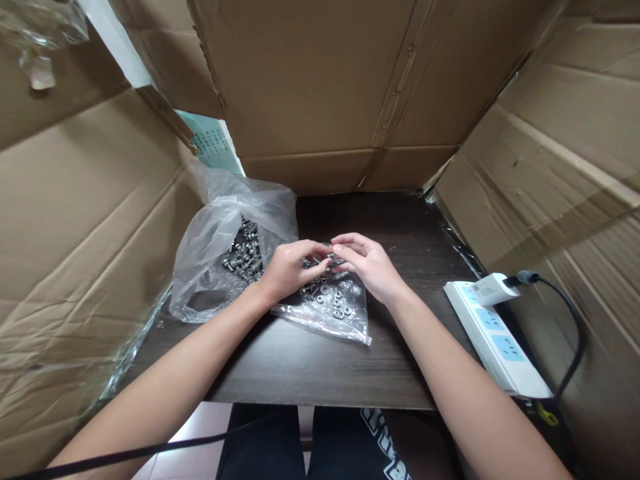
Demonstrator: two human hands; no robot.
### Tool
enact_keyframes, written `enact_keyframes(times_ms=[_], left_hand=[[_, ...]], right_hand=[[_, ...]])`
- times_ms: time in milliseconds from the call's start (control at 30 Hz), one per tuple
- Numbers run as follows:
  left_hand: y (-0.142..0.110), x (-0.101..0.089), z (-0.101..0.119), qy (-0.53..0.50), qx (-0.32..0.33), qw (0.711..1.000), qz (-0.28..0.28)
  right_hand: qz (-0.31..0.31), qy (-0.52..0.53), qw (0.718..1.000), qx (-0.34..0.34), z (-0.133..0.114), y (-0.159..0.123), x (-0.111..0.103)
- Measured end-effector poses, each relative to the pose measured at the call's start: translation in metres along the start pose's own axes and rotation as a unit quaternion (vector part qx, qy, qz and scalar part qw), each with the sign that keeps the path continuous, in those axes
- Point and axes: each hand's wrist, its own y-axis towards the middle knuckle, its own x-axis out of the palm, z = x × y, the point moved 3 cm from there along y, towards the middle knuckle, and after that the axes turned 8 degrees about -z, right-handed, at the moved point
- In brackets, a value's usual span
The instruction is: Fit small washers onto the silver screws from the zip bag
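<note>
My left hand (290,268) and my right hand (369,264) meet at the fingertips above a clear zip bag (357,328) on the table. Between them is a small metal fastener (331,256), pinched by thumb and fingers from both sides; it is too small to tell a bolt from a nut. Loose nuts and washers (325,290) lie on or in the zip bag under my hands. Left of my left wrist, a larger cloudy plastic bag (200,250) lies open with many small bolts (246,260) in it.
Cardboard walls (320,87) enclose the dark wooden table (320,377) at the back and both sides. On the right stands a white power strip (500,340) with a plugged-in adapter (495,289) and black cable (583,327). Another black cable (150,448) crosses the lower left.
</note>
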Motion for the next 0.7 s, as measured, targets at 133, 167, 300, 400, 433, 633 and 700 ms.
enact_keyframes(times_ms=[133,167,300,400,433,633,700], left_hand=[[-0.0005,-0.0028,-0.0054,-0.005,-0.024,1.000,0.012],[-0.0003,-0.0029,-0.0061,-0.005,-0.028,1.000,0.010],[0.0004,-0.0022,-0.0053,-0.009,-0.029,0.999,0.008],[0.0002,-0.0017,-0.0043,-0.010,-0.021,1.000,0.005],[0.0001,-0.0017,-0.0045,-0.010,-0.020,1.000,0.005],[0.0000,-0.0029,-0.0056,-0.014,-0.023,1.000,0.013],[0.0002,-0.0025,-0.0044,-0.012,-0.023,1.000,0.014]], right_hand=[[-0.019,-0.035,0.998,-0.046,-0.0045,-0.0038,0.0054],[-0.010,-0.053,0.997,-0.059,-0.0049,-0.0042,0.0060],[0.015,-0.117,0.989,-0.088,-0.0022,-0.0035,0.0076],[0.036,-0.144,0.988,-0.053,0.0020,-0.0018,0.0055],[0.037,-0.136,0.989,-0.041,0.0025,-0.0014,0.0047],[-0.014,-0.040,0.998,-0.056,-0.0028,-0.0005,0.0033],[0.000,-0.040,0.998,-0.042,-0.0019,-0.0002,0.0024]])
